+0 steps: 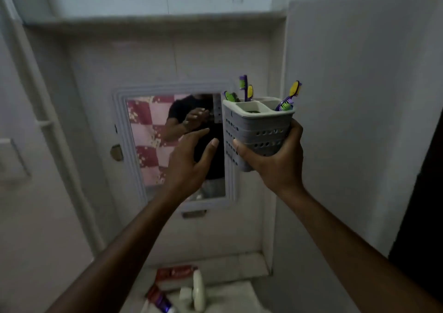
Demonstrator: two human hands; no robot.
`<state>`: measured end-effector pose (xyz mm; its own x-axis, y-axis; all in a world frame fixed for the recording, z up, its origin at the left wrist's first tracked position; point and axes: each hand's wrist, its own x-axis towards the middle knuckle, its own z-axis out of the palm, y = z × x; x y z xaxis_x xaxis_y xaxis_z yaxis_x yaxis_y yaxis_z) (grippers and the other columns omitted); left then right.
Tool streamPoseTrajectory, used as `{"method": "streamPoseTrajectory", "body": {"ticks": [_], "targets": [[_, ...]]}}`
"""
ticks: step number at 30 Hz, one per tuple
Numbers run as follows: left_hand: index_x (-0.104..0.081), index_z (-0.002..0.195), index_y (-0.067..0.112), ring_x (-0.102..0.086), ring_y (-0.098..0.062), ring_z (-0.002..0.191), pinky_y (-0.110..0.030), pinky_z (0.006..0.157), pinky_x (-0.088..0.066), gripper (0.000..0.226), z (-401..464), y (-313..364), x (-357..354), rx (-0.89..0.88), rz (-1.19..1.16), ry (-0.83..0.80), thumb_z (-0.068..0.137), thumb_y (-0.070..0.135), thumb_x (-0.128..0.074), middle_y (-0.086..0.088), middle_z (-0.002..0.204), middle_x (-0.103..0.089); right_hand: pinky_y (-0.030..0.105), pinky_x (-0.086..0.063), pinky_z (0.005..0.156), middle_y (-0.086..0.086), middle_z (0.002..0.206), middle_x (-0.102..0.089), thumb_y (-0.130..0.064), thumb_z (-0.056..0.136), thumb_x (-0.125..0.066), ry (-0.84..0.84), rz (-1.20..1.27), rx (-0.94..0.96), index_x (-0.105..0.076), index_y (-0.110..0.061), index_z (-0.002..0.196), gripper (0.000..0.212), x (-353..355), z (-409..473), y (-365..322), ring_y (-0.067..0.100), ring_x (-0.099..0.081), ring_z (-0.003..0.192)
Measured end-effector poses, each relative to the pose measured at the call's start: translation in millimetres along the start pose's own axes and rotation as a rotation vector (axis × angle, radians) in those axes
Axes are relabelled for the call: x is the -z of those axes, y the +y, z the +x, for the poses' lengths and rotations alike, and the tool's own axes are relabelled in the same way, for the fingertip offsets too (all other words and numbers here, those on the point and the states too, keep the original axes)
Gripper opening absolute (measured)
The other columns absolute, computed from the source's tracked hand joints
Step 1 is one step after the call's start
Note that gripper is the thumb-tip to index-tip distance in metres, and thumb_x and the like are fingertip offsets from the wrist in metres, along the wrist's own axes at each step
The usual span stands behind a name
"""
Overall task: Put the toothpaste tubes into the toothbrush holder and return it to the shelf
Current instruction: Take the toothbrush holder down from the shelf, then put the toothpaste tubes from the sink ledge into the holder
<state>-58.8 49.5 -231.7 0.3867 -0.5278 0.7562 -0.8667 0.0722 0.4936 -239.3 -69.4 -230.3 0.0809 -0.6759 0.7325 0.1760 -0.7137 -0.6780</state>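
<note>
Here, the right hand (275,159) clamps the toothbrush holder (256,130) aloft beside the mirror (153,145); the left hand (189,159) hovers, fingers apart. Toothpaste tubes (165,288) lie below; tilting could spill the toothbrushes (244,85).

Dim room, pale walls (359,97) all around me. Framed mirror (153,145) set in the far wall, reflecting a pink-and-red checked cloth; a ledge (153,21) runs above it. White tap (199,291) low and near.
</note>
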Motion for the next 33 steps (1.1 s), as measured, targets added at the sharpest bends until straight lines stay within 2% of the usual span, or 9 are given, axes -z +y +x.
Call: {"method": "streamPoseTrajectory", "body": {"ticks": [4, 9, 14, 19, 22, 24, 26, 29, 33], "targets": [[-0.06, 0.15, 0.026, -0.06, -0.01, 0.133, -0.046, 0.108, -0.056, 0.055, -86.4, -34.7, -25.3, 0.177, 0.002, -0.079, 0.107, 0.06, -0.056, 0.006, 0.145, -0.065, 0.034, -0.066, 0.092, -0.01, 0.14, -0.07, -0.064, 0.061, -0.103, -0.057, -0.049, -0.131, -0.043, -0.019, 0.155, 0.12, 14.1, -72.3, 52.9, 0.004, -0.074, 0.12], [-0.065, 0.144, 0.03, -0.06, -0.005, 0.132, -0.037, 0.112, -0.051, 0.053, -175.6, -64.5, -49.3, 0.363, -0.003, -0.158, 0.104, 0.064, -0.058, 0.011, 0.144, -0.066, 0.025, -0.062, 0.093, -0.01, 0.138, -0.068, -0.057, 0.059, -0.103, -0.185, -0.089, -0.313, -0.042, -0.016, 0.151, 0.117, 29.8, -153.6, 112.0, -0.013, -0.066, 0.12], [-0.068, 0.143, 0.023, -0.067, -0.013, 0.124, -0.035, 0.101, -0.056, 0.045, -250.0, -92.9, -67.6, 0.621, -0.048, -0.141, 0.106, 0.05, -0.063, 0.002, 0.14, -0.069, 0.013, -0.055, 0.094, -0.018, 0.137, -0.063, -0.05, 0.056, -0.102, -0.3, -0.102, -0.5, -0.038, -0.025, 0.143, 0.111, 39.5, -226.9, 158.3, -0.016, -0.064, 0.119], [-0.075, 0.131, 0.017, -0.07, -0.015, 0.117, -0.029, 0.094, -0.054, 0.034, -310.8, -128.9, -71.3, 0.815, -0.042, -0.121, 0.11, 0.04, -0.061, 0.002, 0.127, -0.076, 0.042, -0.06, 0.107, 0.001, 0.148, -0.064, -0.045, 0.062, -0.103, -0.397, -0.188, -0.648, -0.038, -0.017, 0.153, 0.116, 44.2, -288.2, 192.8, 0.016, -0.069, 0.131], [-0.073, 0.132, 0.01, -0.07, -0.024, 0.115, -0.028, 0.089, -0.048, 0.033, -340.0, -156.7, -70.4, 0.9, -0.011, -0.173, 0.11, 0.032, -0.061, -0.006, 0.126, -0.075, 0.052, -0.057, 0.108, 0.004, 0.147, -0.063, -0.058, 0.059, -0.098, -0.411, -0.281, -0.729, -0.038, -0.021, 0.155, 0.119, 36.9, -315.7, 200.9, 0.029, -0.067, 0.132], [-0.072, 0.132, 0.008, -0.069, -0.027, 0.116, -0.034, 0.095, -0.052, 0.031, -358.7, -176.9, -68.2, 0.949, 0.018, -0.25, 0.11, 0.027, -0.062, -0.008, 0.127, -0.075, 0.055, -0.053, 0.113, 0.006, 0.149, -0.061, -0.07, 0.055, -0.093, -0.41, -0.392, -0.764, -0.036, -0.025, 0.158, 0.125, 30.6, -332.6, 206.7, 0.036, -0.062, 0.136], [-0.07, 0.134, 0.007, -0.067, -0.029, 0.124, -0.044, 0.106, -0.053, 0.032, -369.8, -195.3, -64.5, 0.952, 0.079, -0.317, 0.109, 0.025, -0.062, -0.009, 0.133, -0.072, 0.055, -0.055, 0.11, 0.005, 0.15, -0.062, -0.073, 0.054, -0.093, -0.381, -0.422, -0.781, -0.036, -0.025, 0.158, 0.128, 22.5, -345.8, 212.6, 0.035, -0.064, 0.136], [-0.066, 0.142, 0.012, -0.058, -0.031, 0.138, -0.046, 0.112, -0.047, 0.036, -368.7, -222.2, -55.4, 0.882, 0.253, -0.441, 0.11, 0.028, -0.06, -0.008, 0.147, -0.065, 0.052, -0.062, 0.098, 0.005, 0.15, -0.066, -0.065, 0.055, -0.103, -0.355, -0.433, -0.785, -0.037, -0.019, 0.156, 0.129, 4.7, -356.2, 223.3, 0.032, -0.07, 0.131], [-0.054, 0.155, 0.02, -0.047, -0.029, 0.149, -0.054, 0.118, -0.041, 0.049, -354.7, -256.8, -44.9, 0.709, 0.371, -0.707, 0.107, 0.021, -0.062, -0.004, 0.161, -0.052, 0.04, -0.06, 0.105, 0.01, 0.157, -0.061, -0.042, 0.059, -0.111, -0.34, -0.471, -0.827, -0.036, -0.008, 0.155, 0.126, -14.7, -370.7, 237.9, 0.031, -0.065, 0.14]]}}
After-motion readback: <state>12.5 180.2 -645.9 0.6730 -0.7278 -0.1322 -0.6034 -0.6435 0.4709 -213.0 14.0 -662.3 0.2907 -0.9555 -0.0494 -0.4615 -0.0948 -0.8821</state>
